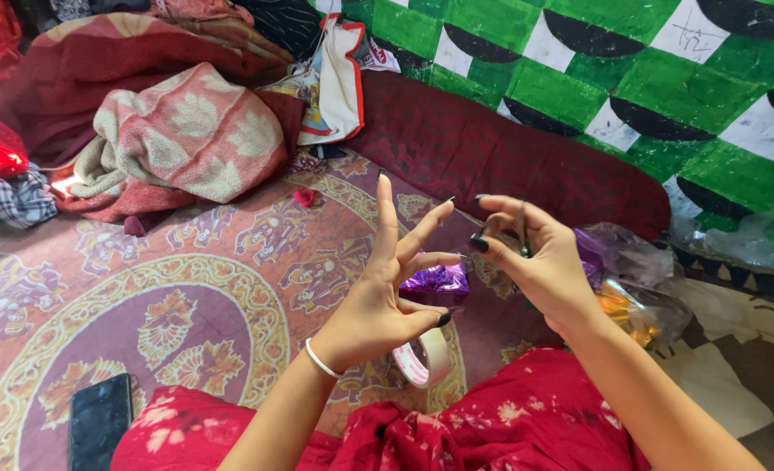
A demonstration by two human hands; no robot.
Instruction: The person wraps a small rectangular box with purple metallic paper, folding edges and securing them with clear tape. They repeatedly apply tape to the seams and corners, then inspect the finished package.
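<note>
While both hands are raised above a patterned floor spread [186, 288], neither rests on anything. The left hand [387, 296] is open, palm turned inward, fingers [387, 218] spread and pointing up, a thin white bangle [321, 359] at the wrist. The right hand [535, 257] sits just beside it, a small gap between them, its fingers curled and pinched together around something thin and dark (too small and blurred to tell what it is). The nails on both hands are painted dark.

Directly below the left hand, on the spread near its front edge, lies a roll of pale tape [426, 358], partly hidden by the palm. Just behind it, between the two hands as seen from above, sits a bundle of shiny purple foil [437, 283]. To the right of the right hand, at the spread's right edge, lies crumpled clear plastic wrap [640, 288] with purple and orange bits inside.

A black phone [99, 420] lies face up near the spread's front left corner. Red floral fabric [509, 419] covers the person's lap at the front edge. Along the far edge runs a dark red bolster [491, 148], with a green, black and white patterned cloth [631, 78] behind it. Folded pink and maroon blankets [177, 139] are heaped at the far left corner.
</note>
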